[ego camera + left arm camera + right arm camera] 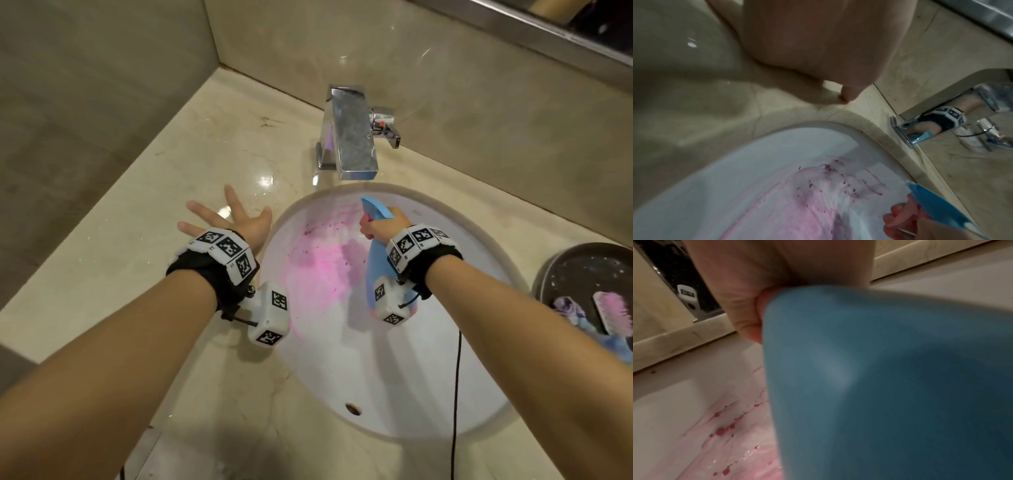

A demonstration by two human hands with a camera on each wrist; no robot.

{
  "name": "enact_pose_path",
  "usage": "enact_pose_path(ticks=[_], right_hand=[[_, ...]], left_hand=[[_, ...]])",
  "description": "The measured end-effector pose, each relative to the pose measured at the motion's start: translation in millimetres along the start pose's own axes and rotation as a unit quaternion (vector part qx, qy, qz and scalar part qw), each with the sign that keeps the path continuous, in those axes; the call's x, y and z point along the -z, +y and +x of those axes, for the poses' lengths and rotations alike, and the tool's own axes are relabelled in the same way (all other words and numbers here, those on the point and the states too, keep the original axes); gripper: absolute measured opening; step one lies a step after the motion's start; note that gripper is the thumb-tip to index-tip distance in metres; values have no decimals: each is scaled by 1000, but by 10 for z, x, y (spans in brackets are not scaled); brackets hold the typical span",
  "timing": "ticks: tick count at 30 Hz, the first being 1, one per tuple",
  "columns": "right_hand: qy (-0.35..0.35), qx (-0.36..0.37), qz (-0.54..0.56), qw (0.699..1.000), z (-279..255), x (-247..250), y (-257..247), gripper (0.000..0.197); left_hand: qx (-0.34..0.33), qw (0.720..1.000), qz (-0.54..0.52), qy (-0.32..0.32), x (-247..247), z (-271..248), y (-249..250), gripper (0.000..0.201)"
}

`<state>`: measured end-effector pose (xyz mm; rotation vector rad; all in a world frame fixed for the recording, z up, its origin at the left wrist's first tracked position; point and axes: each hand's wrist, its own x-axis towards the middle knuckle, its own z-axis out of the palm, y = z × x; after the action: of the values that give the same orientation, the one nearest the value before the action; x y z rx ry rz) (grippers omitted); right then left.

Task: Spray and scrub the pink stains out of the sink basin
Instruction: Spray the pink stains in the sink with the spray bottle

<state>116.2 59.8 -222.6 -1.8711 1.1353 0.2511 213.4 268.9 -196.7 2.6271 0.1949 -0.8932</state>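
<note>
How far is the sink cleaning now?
Spraying is under way: the right hand grips the blue spray bottle over the sink basin. Pink stains remain. The left hand rests open on the counter. Scrubbing is left; the brush lies untouched.

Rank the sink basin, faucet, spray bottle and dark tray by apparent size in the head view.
1. sink basin
2. faucet and spray bottle: look alike; the bottle is partly hidden by the right hand.
Dark tray: cropped by the frame, unranked.

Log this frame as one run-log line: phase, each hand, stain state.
phase: spraying | right hand: grips blue spray bottle over sink basin | left hand: open, flat on counter | pink stains: present, unscrubbed
</note>
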Motion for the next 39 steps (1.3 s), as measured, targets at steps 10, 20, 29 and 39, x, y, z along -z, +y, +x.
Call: enact_pose_path(ticks=[10,20,29,39], right_hand=[[-37,23,-35,998,-42,-69,-136,5],[-45,35,-51,997,-91,-142,-137,3],[-72,48,-41,995,-131,-182,-187,6],[-114,59,-72,989,-232,-226,-250,16]], left_hand=[[1,1000,10,4,7,-5,14,80],[-7,1000,4,9,0,-55,22,78],[-8,1000,13,9,-4,-59,28,78],[-9,1000,14,7,13,-86,38,78]])
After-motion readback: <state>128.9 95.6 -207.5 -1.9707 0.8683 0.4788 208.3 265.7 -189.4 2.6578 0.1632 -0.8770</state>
